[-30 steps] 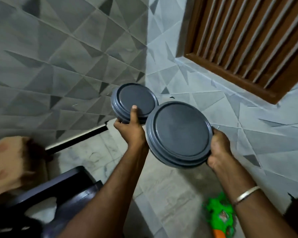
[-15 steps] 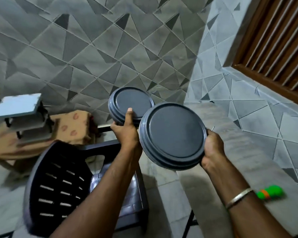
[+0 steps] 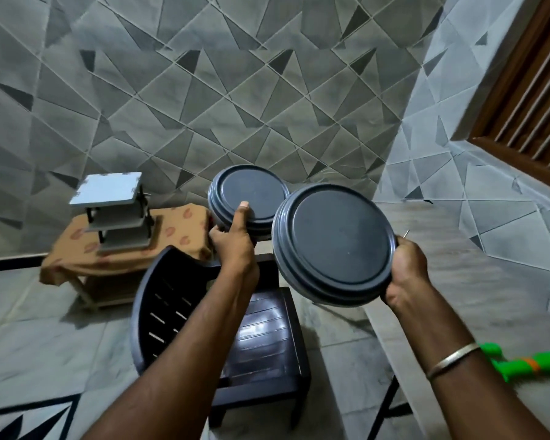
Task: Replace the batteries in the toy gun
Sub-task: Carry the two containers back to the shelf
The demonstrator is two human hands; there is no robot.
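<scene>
Green toy gun (image 3: pixel 521 366) on grey table (image 3: pixel 477 281)

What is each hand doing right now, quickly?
Left hand: grips the smaller round grey container, thumb on top.
Right hand: grips the larger round grey container by its rim.

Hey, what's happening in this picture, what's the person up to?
A person holds up two round grey containers: the left hand grips the smaller container, the right hand the larger container. The green toy gun lies untouched on the surface at the lower right, so no battery work is under way.
</scene>
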